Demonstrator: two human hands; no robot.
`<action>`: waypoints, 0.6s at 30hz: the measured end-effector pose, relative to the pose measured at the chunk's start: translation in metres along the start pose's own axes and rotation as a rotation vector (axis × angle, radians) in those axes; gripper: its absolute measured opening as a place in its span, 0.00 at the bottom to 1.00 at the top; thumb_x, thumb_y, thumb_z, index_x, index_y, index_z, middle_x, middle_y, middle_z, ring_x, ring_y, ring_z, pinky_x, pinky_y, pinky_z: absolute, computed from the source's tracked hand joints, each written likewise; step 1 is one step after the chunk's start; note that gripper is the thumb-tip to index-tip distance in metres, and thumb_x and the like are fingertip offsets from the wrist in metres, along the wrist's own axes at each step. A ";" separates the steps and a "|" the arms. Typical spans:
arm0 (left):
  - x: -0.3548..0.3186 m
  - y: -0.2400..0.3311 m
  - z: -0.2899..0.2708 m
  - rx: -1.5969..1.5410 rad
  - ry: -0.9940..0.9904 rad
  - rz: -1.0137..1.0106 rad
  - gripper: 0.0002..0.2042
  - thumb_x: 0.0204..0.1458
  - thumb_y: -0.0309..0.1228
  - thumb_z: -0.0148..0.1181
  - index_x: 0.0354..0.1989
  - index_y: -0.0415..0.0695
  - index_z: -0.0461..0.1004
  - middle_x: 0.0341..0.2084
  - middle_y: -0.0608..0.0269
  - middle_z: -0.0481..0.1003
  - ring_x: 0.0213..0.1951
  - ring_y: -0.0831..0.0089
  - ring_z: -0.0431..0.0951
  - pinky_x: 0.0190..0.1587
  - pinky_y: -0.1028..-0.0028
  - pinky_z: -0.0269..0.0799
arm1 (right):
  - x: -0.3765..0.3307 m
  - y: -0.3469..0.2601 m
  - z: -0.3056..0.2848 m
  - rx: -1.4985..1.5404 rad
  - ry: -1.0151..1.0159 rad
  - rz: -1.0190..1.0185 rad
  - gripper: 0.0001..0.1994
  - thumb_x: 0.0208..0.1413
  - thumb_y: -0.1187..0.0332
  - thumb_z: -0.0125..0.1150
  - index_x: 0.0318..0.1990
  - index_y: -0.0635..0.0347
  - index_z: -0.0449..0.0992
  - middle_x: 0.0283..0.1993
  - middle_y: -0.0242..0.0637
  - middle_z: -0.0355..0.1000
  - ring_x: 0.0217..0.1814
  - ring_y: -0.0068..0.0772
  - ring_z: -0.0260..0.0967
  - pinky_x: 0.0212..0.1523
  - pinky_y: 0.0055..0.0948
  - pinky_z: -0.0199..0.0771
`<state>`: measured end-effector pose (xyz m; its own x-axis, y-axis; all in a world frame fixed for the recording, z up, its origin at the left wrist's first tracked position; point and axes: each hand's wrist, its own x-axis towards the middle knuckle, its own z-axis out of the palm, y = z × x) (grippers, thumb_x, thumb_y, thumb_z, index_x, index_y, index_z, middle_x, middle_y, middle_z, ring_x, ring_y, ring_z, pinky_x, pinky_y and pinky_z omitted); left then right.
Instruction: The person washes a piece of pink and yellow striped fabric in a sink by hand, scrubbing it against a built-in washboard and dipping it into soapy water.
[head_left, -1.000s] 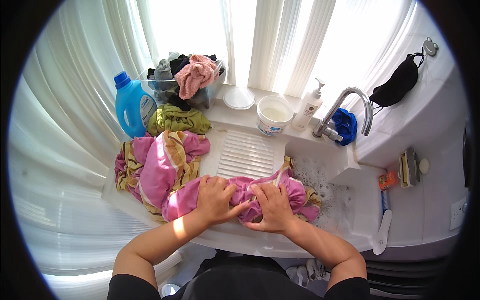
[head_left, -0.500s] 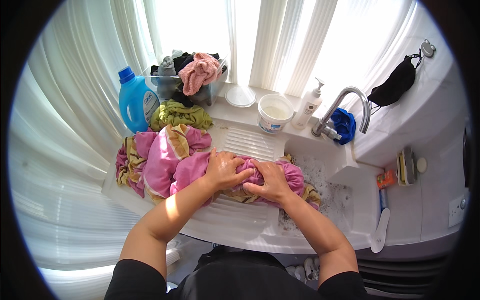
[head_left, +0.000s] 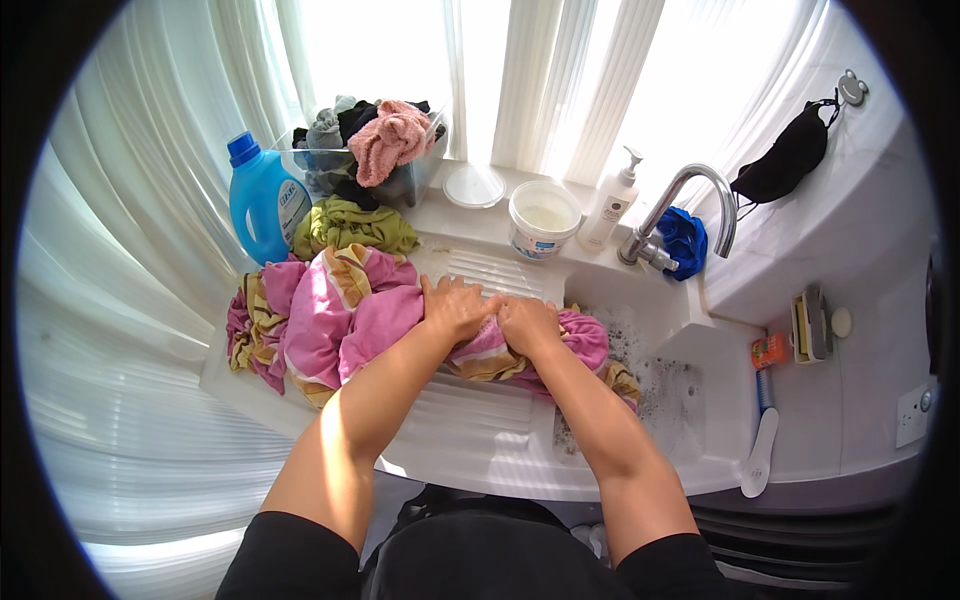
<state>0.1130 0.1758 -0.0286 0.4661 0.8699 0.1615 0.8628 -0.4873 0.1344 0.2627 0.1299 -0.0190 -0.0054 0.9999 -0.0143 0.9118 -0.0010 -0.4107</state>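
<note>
at nine o'clock of the hands, a blue detergent bottle (head_left: 262,200) stands beside a clear bin of laundry (head_left: 365,150), with an olive garment (head_left: 352,226) heaped just below it. the pink and yellow cloth (head_left: 335,315) lies with its long axis left to right across the ribbed washboard (head_left: 500,272), its bulk toward eight o'clock and its wet tail toward four o'clock by the soapy basin (head_left: 680,385). the left hand (head_left: 455,308) and right hand (head_left: 527,324) press side by side on its middle, each grip clamped down on the cloth, equally near. at one o'clock stand a white tub (head_left: 543,218), pump bottle (head_left: 612,200) and tap (head_left: 690,200).
</note>
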 end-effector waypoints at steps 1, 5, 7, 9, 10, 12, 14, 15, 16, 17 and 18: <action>-0.006 0.011 -0.026 0.040 -0.370 -0.088 0.23 0.49 0.50 0.59 0.51 0.52 0.77 0.35 0.54 0.78 0.41 0.56 0.76 0.49 0.44 0.62 | -0.010 0.000 -0.009 0.011 -0.197 -0.030 0.20 0.51 0.57 0.55 0.43 0.64 0.78 0.41 0.48 0.76 0.49 0.49 0.72 0.53 0.51 0.63; -0.124 0.027 -0.051 -0.157 0.174 0.357 0.32 0.46 0.57 0.59 0.53 0.44 0.74 0.39 0.57 0.75 0.45 0.58 0.72 0.56 0.52 0.55 | -0.136 -0.001 -0.014 -0.148 0.216 -0.446 0.49 0.34 0.37 0.66 0.62 0.60 0.63 0.61 0.48 0.62 0.66 0.48 0.57 0.61 0.62 0.48; -0.171 0.035 -0.024 -0.075 0.422 0.445 0.33 0.45 0.57 0.60 0.51 0.41 0.76 0.42 0.58 0.76 0.49 0.61 0.73 0.58 0.57 0.54 | -0.159 0.001 0.016 -0.208 0.427 -0.514 0.42 0.36 0.39 0.65 0.56 0.58 0.67 0.57 0.46 0.66 0.63 0.48 0.60 0.63 0.64 0.46; -0.145 0.031 -0.005 -0.129 0.396 0.384 0.23 0.46 0.51 0.60 0.38 0.43 0.80 0.38 0.58 0.77 0.43 0.60 0.74 0.53 0.56 0.58 | -0.132 0.009 0.035 -0.218 0.441 -0.505 0.32 0.39 0.44 0.64 0.48 0.57 0.72 0.50 0.45 0.71 0.55 0.47 0.66 0.60 0.60 0.52; -0.118 0.021 0.001 -0.206 0.293 0.264 0.20 0.47 0.49 0.60 0.34 0.43 0.80 0.37 0.57 0.77 0.43 0.59 0.74 0.51 0.55 0.60 | -0.100 0.005 0.031 -0.156 0.352 -0.482 0.27 0.40 0.46 0.63 0.42 0.56 0.75 0.46 0.45 0.74 0.51 0.47 0.69 0.57 0.57 0.57; -0.021 0.009 -0.002 -0.262 -0.087 -0.080 0.17 0.51 0.47 0.56 0.30 0.45 0.80 0.32 0.54 0.79 0.39 0.57 0.76 0.46 0.53 0.62 | -0.022 -0.007 -0.016 0.046 -0.068 -0.115 0.21 0.40 0.50 0.61 0.34 0.59 0.78 0.39 0.48 0.76 0.45 0.49 0.71 0.49 0.50 0.65; 0.013 0.005 0.005 -0.367 0.237 -0.162 0.18 0.54 0.48 0.54 0.31 0.46 0.82 0.30 0.51 0.80 0.37 0.52 0.78 0.48 0.52 0.62 | 0.004 0.000 -0.010 0.045 0.215 -0.145 0.22 0.39 0.50 0.62 0.31 0.61 0.78 0.38 0.51 0.75 0.46 0.51 0.71 0.44 0.47 0.68; 0.011 0.006 0.005 -0.285 0.241 -0.113 0.18 0.54 0.48 0.54 0.30 0.46 0.82 0.29 0.51 0.80 0.36 0.52 0.78 0.48 0.51 0.62 | 0.001 0.004 -0.009 0.043 0.095 -0.095 0.23 0.38 0.49 0.63 0.33 0.61 0.78 0.39 0.49 0.75 0.47 0.50 0.71 0.45 0.47 0.67; 0.005 0.006 -0.001 -0.199 0.239 -0.073 0.18 0.55 0.48 0.53 0.30 0.46 0.82 0.27 0.51 0.80 0.35 0.52 0.78 0.48 0.51 0.62 | -0.003 -0.006 -0.018 0.045 -0.034 -0.050 0.24 0.38 0.48 0.63 0.34 0.61 0.77 0.39 0.48 0.75 0.47 0.49 0.70 0.47 0.47 0.66; -0.005 0.010 -0.010 -0.120 0.220 -0.033 0.19 0.56 0.48 0.53 0.29 0.46 0.81 0.25 0.52 0.79 0.34 0.52 0.78 0.48 0.50 0.62 | -0.010 -0.011 -0.023 0.049 -0.176 0.007 0.25 0.37 0.47 0.63 0.36 0.60 0.77 0.39 0.46 0.75 0.48 0.48 0.70 0.48 0.47 0.64; -0.024 0.013 -0.021 -0.101 0.039 0.043 0.18 0.56 0.48 0.53 0.34 0.46 0.82 0.28 0.53 0.79 0.36 0.54 0.77 0.49 0.51 0.62 | -0.031 -0.012 -0.020 -0.004 -0.096 -0.147 0.31 0.36 0.44 0.65 0.41 0.61 0.75 0.44 0.45 0.74 0.51 0.46 0.69 0.51 0.50 0.62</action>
<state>0.1085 0.1472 -0.0103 0.4928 0.8451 0.2074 0.8170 -0.5314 0.2239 0.2597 0.0992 0.0042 -0.1776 0.9832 -0.0418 0.8999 0.1451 -0.4113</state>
